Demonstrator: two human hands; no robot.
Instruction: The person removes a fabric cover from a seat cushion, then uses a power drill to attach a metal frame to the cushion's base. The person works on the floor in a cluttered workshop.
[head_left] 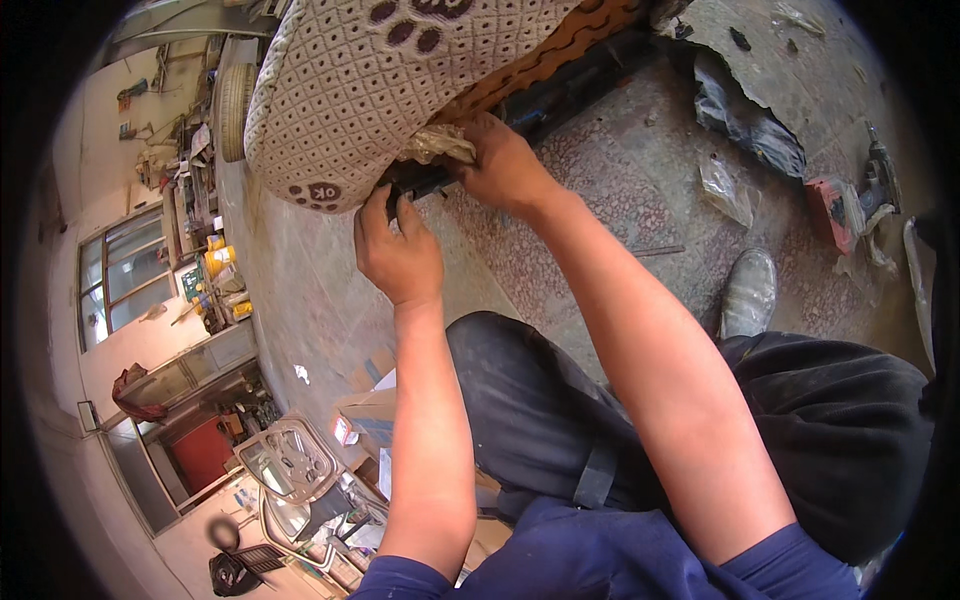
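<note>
A big cream quilted cover (360, 90) with dark paw-print marks spreads over the upper middle. An orange-brown layer (540, 55) with a wavy pattern shows along its lower right edge. Beneath that runs a long black strip (565, 100). My left hand (402, 255) is at the strip's near end, thumb and fingers closed about a small dark bit of it. Crumpled tan plastic film (437, 146) bunches under the cover's edge, and my right hand (508, 175) has its curled fingers against it, closed on it. The right fingertips are partly hidden.
On the stained floor at right lie torn black sheeting (745, 115), clear plastic (730, 192) and a red box (833, 215) beside a power tool (880, 165). My shoe (748, 292) is close by. At left stand a tyre (236, 112), cluttered shelves and a car door panel (288, 460).
</note>
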